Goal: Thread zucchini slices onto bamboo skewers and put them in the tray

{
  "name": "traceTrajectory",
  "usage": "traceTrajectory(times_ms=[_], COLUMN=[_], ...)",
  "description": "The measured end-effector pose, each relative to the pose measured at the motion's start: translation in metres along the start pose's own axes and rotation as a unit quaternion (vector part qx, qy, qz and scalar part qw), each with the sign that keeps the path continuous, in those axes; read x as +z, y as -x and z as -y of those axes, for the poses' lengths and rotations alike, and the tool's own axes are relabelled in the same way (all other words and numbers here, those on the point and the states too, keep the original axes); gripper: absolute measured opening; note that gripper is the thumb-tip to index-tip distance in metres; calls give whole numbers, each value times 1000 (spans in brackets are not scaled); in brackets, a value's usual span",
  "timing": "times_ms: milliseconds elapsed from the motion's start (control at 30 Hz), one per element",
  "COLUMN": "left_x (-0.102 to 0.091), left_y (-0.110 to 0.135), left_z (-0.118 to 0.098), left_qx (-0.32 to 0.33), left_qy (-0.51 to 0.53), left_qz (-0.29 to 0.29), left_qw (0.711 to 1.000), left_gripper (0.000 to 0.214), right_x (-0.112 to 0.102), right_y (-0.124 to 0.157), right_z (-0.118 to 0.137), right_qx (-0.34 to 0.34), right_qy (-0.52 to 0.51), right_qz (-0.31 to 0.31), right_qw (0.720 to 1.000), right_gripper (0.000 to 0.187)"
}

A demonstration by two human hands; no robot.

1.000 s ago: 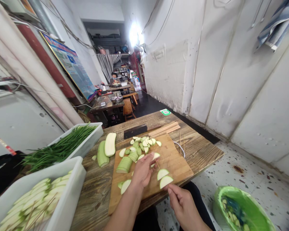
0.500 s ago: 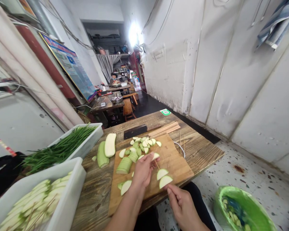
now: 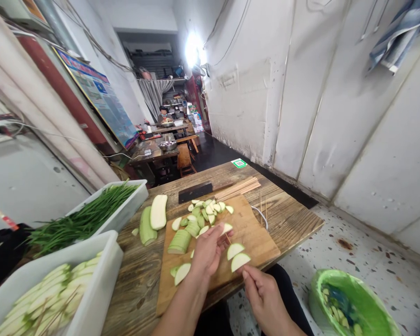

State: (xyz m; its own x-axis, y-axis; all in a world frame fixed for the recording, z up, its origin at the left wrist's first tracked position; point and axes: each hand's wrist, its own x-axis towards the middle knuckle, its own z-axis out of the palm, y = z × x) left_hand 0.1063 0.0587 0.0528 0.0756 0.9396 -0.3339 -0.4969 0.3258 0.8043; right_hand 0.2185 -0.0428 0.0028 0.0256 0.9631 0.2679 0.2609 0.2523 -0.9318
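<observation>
Over the cutting board [image 3: 262, 245], my left hand [image 3: 210, 247] pinches a pale half-round zucchini slice [image 3: 227, 228] near one end of a thin wooden skewer [image 3: 228, 240]. Two more half-round slices [image 3: 240, 262] are threaded on that skewer. My right hand [image 3: 264, 291], fingers closed, grips the skewer's near end just beside the lower slice. Behind my left hand lie a fanned row of cut slices [image 3: 180, 241] and a loose pile of pieces [image 3: 210, 208]. One loose slice [image 3: 182, 274] rests by my left forearm.
Two peeled zucchini pieces [image 3: 158, 212] lie left of the board. A cleaver [image 3: 196, 192] and a bundle of skewers [image 3: 241, 187] sit behind it. White tubs hold chives [image 3: 91, 214] and skewered slices [image 3: 45, 291]. A green bin [image 3: 367, 298] stands at right; a person [image 3: 163, 113] sits far back.
The view has shifted very slightly. Both hands keep nearly the same place and grip, and the slices on the skewer look unchanged.
</observation>
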Motion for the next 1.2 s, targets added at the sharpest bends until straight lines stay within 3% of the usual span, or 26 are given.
traceTrajectory(times_ms=[400,733,867,1033,1133,1200], left_x=[1,13,14,9,6,6], left_y=[7,18,13,0,-2,3], left_z=[2,12,17,15,15,19], left_qx=[-5,-18,-29,-12,11,-19], left_qy=[6,-30,-27,-12,3,-3], left_qz=[9,32,20,2,29,52], left_qw=[1000,999,999,1000,1000,998], left_gripper=[10,28,21,17,21,20], right_x=[3,2,1,-8,-10,-8], right_y=[2,-6,-10,-11,-8,-7], right_z=[1,2,-4,-14,-17,-18], right_qx=[-10,0,0,1,1,6], right_qy=[-2,4,23,62,42,28], right_qz=[-9,-36,-43,-8,-17,-40], right_qw=[1000,999,999,998,999,999], right_gripper=[28,28,29,35,32,31])
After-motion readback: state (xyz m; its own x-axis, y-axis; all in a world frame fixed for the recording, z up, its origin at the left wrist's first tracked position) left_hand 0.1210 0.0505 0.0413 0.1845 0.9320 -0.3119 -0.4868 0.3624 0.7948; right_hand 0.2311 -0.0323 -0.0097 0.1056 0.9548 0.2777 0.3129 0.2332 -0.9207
